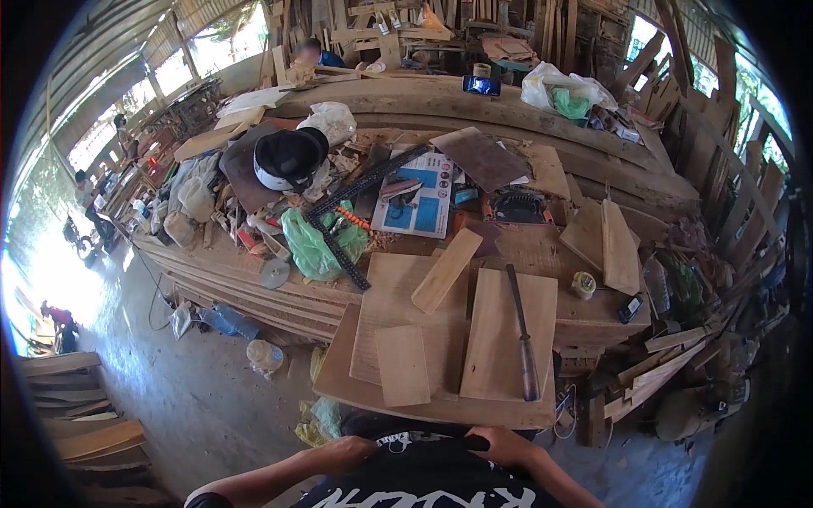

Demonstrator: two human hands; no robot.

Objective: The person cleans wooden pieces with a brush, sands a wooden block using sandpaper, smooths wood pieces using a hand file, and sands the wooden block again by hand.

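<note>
At the bottom of the head view, my left hand [340,455] is closed on the black shirt [406,466] at my waist. My right hand [506,446] grips the same cloth on the other side, its thumb over the fabric; most fingers are hidden. Just beyond my hands lie flat wooden boards on the bench edge. A long chisel [529,372] rests on the right board [495,339], handle towards me. A small rectangular board [402,366] lies on a larger board [368,322], and a narrow wood piece [447,271] lies slanted across the boards.
A black framing square [339,254], green plastic bag [315,245], black cap [290,157], printed sheet [415,195] and tape measure [583,285] lie on the cluttered bench. A phone [481,85] stands on a thick beam behind. Other people are in the background. Wood scraps [665,372] are piled right.
</note>
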